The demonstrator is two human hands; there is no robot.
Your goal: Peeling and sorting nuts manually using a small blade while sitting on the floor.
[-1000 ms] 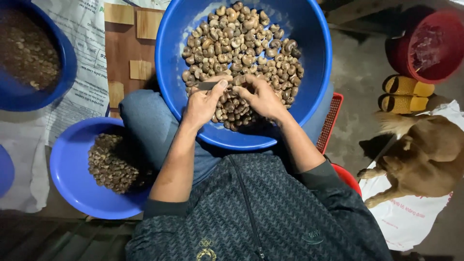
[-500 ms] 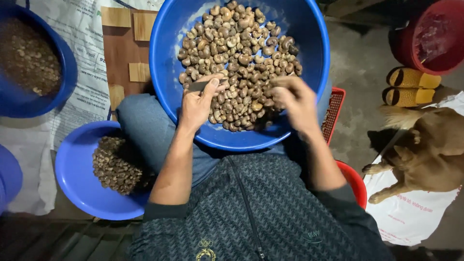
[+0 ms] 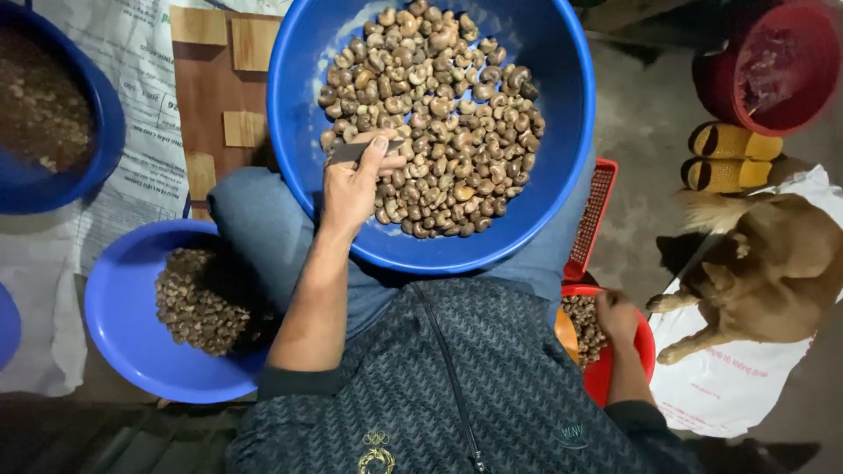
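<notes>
Left hand (image 3: 353,186) clamps a small dark knife (image 3: 358,151) at nine o'clock of the cashew nuts (image 3: 435,105) in the big blue basin (image 3: 562,132). Right hand (image 3: 616,314) sits over the red bowl (image 3: 625,360) at five o'clock, grip unclear.

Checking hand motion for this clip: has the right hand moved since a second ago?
Yes. The right hand left the big blue basin and dropped to the red bowl at the person's right side.
</notes>
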